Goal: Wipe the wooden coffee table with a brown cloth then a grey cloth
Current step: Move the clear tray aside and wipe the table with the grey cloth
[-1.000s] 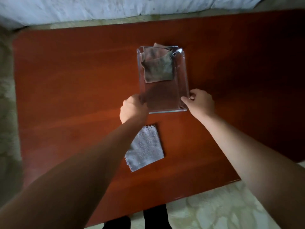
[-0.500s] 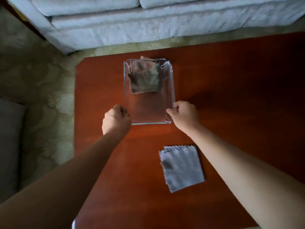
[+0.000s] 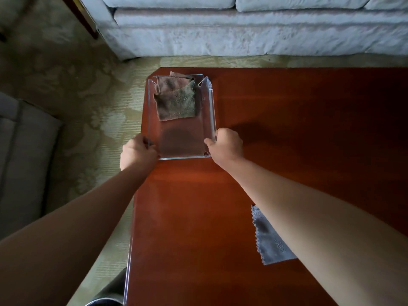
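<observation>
A clear plastic tray (image 3: 209, 111) sits at the far left corner of the reddish wooden coffee table (image 3: 287, 120). A folded brown cloth (image 3: 176, 100) lies in the tray's far half. My left hand (image 3: 138, 152) grips the tray's near left edge, and my right hand (image 3: 225, 146) grips its near right edge. A grey cloth (image 3: 268, 241) lies flat on the table near me, partly hidden under my right forearm.
A pale sofa (image 3: 242, 25) runs along the far side. Patterned carpet (image 3: 88, 107) lies to the left of the table, whose left edge (image 3: 130, 250) is close to my left arm. A grey cushion or seat (image 3: 19, 155) is at the far left.
The tray has been carried leftward to the table's far left corner, both hands still on its near edges. The grey cloth stays put and now lies under my right forearm.
</observation>
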{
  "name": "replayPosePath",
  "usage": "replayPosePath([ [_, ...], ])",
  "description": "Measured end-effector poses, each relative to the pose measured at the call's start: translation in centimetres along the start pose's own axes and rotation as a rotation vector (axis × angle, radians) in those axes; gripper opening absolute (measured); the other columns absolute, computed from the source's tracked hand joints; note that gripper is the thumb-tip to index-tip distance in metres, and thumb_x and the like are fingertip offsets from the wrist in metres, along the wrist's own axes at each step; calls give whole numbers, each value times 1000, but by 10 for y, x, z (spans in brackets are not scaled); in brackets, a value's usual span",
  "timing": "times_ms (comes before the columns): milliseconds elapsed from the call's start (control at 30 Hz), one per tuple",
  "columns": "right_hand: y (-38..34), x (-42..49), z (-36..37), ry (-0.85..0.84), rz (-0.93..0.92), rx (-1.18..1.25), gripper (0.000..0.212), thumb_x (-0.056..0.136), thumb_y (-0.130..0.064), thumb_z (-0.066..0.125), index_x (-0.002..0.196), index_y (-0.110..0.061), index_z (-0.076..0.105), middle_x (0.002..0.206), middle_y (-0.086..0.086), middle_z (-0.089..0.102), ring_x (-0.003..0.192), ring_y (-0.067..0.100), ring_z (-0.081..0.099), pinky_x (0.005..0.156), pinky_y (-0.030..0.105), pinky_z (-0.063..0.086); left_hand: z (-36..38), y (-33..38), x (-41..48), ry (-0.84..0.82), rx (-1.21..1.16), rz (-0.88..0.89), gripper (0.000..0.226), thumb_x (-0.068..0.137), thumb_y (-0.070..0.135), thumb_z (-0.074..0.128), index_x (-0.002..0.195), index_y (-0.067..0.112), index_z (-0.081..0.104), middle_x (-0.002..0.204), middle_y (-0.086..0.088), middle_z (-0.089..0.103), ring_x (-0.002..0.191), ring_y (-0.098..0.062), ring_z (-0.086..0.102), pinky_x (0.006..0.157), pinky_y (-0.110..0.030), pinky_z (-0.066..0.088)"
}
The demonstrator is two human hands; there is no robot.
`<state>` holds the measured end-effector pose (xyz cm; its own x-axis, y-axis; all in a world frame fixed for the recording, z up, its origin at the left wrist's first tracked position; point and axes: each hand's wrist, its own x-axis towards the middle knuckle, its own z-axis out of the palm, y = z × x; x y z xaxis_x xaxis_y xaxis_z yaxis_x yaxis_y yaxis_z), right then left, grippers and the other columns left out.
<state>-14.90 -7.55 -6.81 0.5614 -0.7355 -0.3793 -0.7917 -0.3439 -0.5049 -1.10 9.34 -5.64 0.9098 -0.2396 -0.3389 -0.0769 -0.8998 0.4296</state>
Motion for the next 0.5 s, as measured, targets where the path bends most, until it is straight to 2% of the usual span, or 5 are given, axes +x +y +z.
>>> replayPosePath([
  [133,10,-6,-4,32,-55,37,39,98,-45,69,86,-8,64,84,9,64,82,32,65,70,38,46,4,-7,-4,-4,-26,17,18,90,28,70,104,16,69,103,-9,70,100,-35,64,81,-38,50],
  [200,25,-27,-11,53,-108,-3,50,102,-53,58,108,-4,69,97,11,66,93,32,65,80,42,51,6,-12,-15,106,59,144,31,93,35,65,117,16,65,114,-13,66,110,-37,57,92,-44,45],
  [300,73,-82,-24,100,-196,-154,57,108,-51,40,143,-9,57,132,8,65,122,27,61,103,43,51,23,-12,-54,282,165,571,32,97,28,57,123,10,63,111,-19,59,103,-40,50,93,-50,38],
  [400,146,-147,-32,192,-288,-376,52,110,-43,38,145,-10,57,149,9,58,140,28,52,117,44,42,54,-2,-107,120,163,795,33,96,27,51,120,10,66,107,-14,60,97,-39,52,88,-48,45],
  [500,211,-199,-25,93,-359,-538,57,110,-41,36,155,-7,47,165,14,39,155,31,32,123,53,34,91,16,-141,-14,92,814,34,97,25,50,124,14,66,112,-7,63,97,-33,55,86,-45,52],
])
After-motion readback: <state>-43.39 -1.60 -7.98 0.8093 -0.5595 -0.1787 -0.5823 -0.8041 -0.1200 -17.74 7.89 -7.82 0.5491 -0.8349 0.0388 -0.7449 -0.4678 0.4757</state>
